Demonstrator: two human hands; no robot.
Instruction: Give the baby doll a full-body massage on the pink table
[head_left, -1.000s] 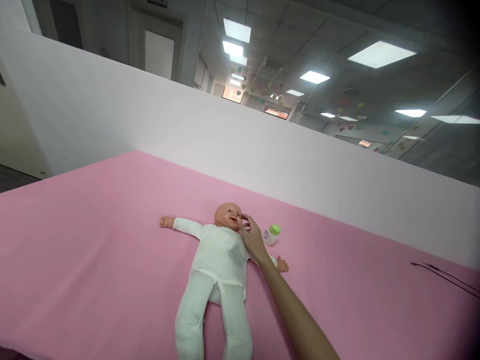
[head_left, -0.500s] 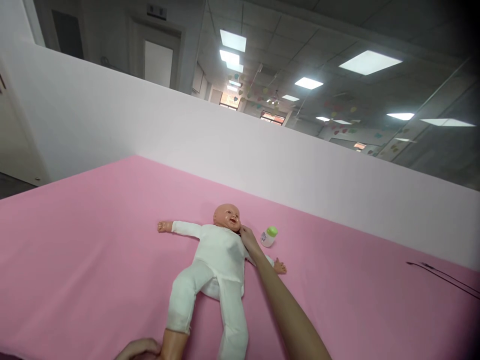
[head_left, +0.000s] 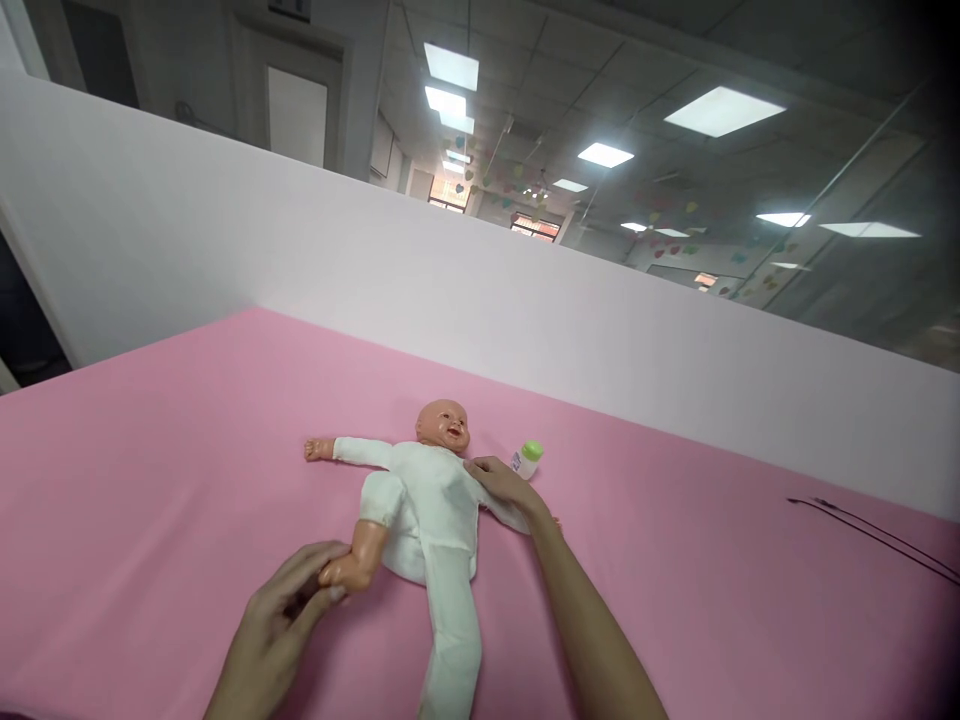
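Observation:
A baby doll [head_left: 441, 500] in a white cloth suit lies on its back, head toward the white wall. My left hand [head_left: 289, 610] is closed on the doll's bare foot, fingers above and thumb below. That leg is bent at the knee and raised toward the body; the other lies straight. At the doll's shoulder, on the right side of the picture, my right hand [head_left: 504, 482] is closed over the upper arm, partly hiding it. Just beyond that hand stands a small bottle [head_left: 529, 458] with a green cap, leaning slightly.
Pink padding [head_left: 187, 450] covers the surface under the doll. A white wall [head_left: 420, 270] borders its far side. Thin black cords [head_left: 862, 530] lie at the right. Lit ceiling panels show beyond the wall.
My left hand has pushed the doll's foot up and away from me, bending that knee. My right hand has shifted from beside the doll's chin to its shoulder. The view has shifted slightly.

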